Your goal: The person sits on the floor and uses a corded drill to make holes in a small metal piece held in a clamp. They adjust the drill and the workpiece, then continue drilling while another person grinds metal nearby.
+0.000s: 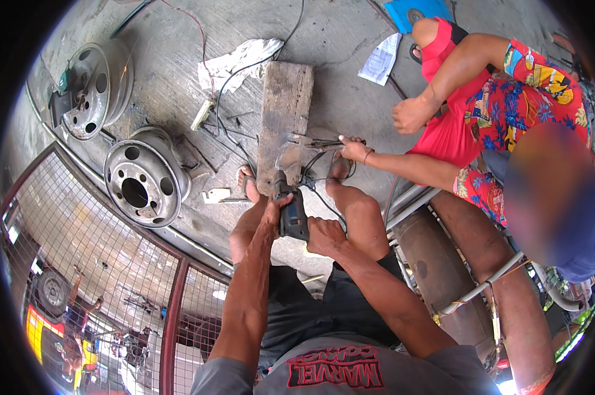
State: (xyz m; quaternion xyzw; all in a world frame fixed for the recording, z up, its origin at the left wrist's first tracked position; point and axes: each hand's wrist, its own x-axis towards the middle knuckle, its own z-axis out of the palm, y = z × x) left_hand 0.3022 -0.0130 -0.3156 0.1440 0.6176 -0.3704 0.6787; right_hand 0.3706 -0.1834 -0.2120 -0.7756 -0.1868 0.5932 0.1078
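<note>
Both my hands are on a dark power drill (293, 217) that points away from me. My left hand (278, 214) is wrapped round its front part, just behind the chuck. My right hand (326, 236) grips the rear handle. The drill's tip is over the near half of a worn wooden block (287, 92) on the floor between my feet. A co-worker's hand (354, 149) at the right holds long-handled pliers (320, 143), whose jaws reach over the block near the drill. What the jaws hold is too small to make out.
Two steel wheel rims (143, 183) stand at the left, beside a wire mesh panel (113, 263). A white cloth (238, 62) and black cables lie past the block. The co-worker sits close at the right, next to a metal tube frame (409, 207). A paper sheet (380, 59) lies farther off.
</note>
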